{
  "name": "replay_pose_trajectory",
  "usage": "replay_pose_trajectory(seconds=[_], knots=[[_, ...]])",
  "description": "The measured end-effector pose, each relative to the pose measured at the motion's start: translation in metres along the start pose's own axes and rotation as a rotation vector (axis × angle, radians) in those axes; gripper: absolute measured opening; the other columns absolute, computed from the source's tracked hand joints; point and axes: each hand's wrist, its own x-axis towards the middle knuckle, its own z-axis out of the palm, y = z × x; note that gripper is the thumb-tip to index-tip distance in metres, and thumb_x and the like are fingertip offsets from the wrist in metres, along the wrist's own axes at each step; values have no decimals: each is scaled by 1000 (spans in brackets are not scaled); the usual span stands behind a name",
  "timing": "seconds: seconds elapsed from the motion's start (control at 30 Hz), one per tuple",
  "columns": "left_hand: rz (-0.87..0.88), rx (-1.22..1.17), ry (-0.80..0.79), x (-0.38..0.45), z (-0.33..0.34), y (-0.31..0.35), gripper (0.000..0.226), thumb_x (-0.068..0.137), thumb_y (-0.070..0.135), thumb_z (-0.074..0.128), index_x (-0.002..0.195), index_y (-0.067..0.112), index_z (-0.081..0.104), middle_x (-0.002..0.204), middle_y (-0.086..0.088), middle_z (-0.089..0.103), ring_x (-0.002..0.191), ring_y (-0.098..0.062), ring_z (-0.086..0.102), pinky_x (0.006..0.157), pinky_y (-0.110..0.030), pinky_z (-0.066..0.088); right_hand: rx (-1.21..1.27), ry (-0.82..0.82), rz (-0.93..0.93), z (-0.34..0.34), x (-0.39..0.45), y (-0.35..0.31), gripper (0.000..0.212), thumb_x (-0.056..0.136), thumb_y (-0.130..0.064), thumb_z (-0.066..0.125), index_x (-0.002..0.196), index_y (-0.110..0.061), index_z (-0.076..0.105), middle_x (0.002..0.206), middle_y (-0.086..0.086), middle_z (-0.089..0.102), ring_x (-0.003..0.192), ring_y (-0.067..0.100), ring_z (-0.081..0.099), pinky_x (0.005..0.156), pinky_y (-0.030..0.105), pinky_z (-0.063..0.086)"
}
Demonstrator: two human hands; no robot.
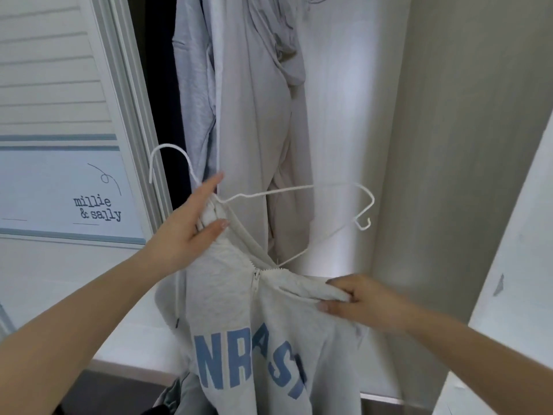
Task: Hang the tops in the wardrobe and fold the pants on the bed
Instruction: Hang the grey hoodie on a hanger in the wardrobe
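A pale grey zip-up sweatshirt (239,319) with large blue letters hangs between my hands in front of the open wardrobe. My left hand (191,232) holds its left shoulder together with the neck of a white wire hanger (299,190), whose hook points up to the left. The hanger's right arm sticks out bare. My right hand (356,301) pinches the sweatshirt's right collar edge below that arm.
A light grey hooded top (269,121) and another grey garment (194,85) hang inside the wardrobe. The white sliding door (59,115) with printed lettering stands at left, a white panel (508,265) at right. More clothes (179,396) lie at the bottom.
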Motion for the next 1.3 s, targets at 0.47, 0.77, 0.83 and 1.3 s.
replay_pose_trajectory(seconds=[0.47, 0.77, 0.83, 1.3], knots=[[156, 20, -293, -25, 23, -3, 43, 90, 62, 40, 112, 34, 63, 102, 28, 65, 94, 8, 59, 75, -8, 46, -967, -90, -185, -85, -21, 4, 24, 79, -50, 65, 80, -26, 58, 72, -9, 56, 79, 16, 52, 89, 28, 37], [339, 49, -517, 5, 79, 47, 26, 89, 32, 61, 111, 19, 68, 100, 3, 69, 91, -8, 58, 80, -28, 45, -899, -38, -313, -78, 30, -47, 30, 86, -18, 61, 115, -26, 65, 107, -5, 66, 104, 17, 58, 97, 27, 36], [345, -1, -405, 11, 80, 55, 23, 87, 23, 65, 109, 19, 70, 98, 2, 69, 88, -9, 58, 78, -29, 46, -652, -225, -32, -74, 31, -49, 45, 86, -11, 57, 129, -27, 55, 117, -11, 62, 108, 11, 58, 83, 11, 40], [449, 5, -136, 9, 79, 63, 21, 88, 21, 59, 100, 14, 75, 91, -8, 58, 82, -8, 50, 69, -22, 44, 140, -235, 138, -57, -10, -37, 24, 97, -29, 49, 76, -25, 60, 55, -13, 52, 58, 6, 47, 69, 22, 44]])
